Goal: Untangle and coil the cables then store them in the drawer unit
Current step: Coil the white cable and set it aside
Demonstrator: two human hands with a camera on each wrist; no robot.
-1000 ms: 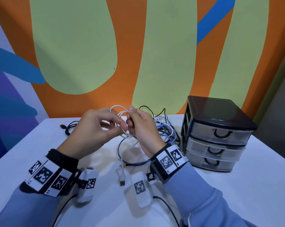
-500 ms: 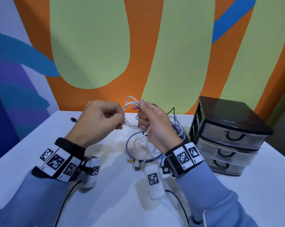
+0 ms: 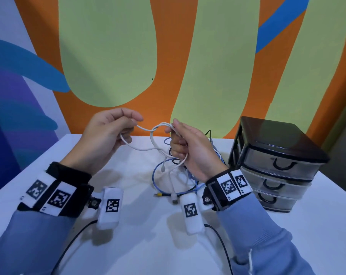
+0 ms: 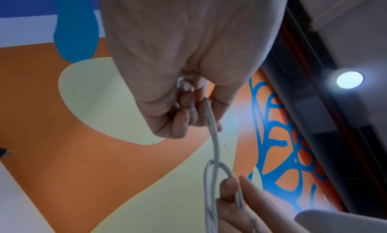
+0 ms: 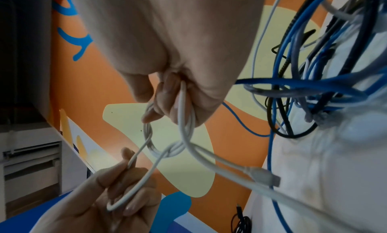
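Observation:
A white cable (image 3: 146,148) is stretched between both hands above the table, looped and twisted on itself in the middle (image 5: 167,151). My left hand (image 3: 116,132) pinches one bend of it (image 4: 212,125). My right hand (image 3: 185,143) grips a small coil of the same cable (image 5: 184,107), and its plug ends hang down (image 3: 163,168). Behind and below the right hand lies a tangle of blue, grey and black cables (image 3: 190,175) (image 5: 314,71). The black three-drawer unit (image 3: 275,161) stands at the right with all drawers closed.
The white table (image 3: 144,235) runs to a painted orange and green wall. A black cable (image 5: 240,220) lies at the far left of the table in the right wrist view. Wrist camera leads trail over the near table edge.
My hands have moved apart and risen, drawing the white cable out between them. The left hand pulled to the left; the head view has moved closer and to the left.

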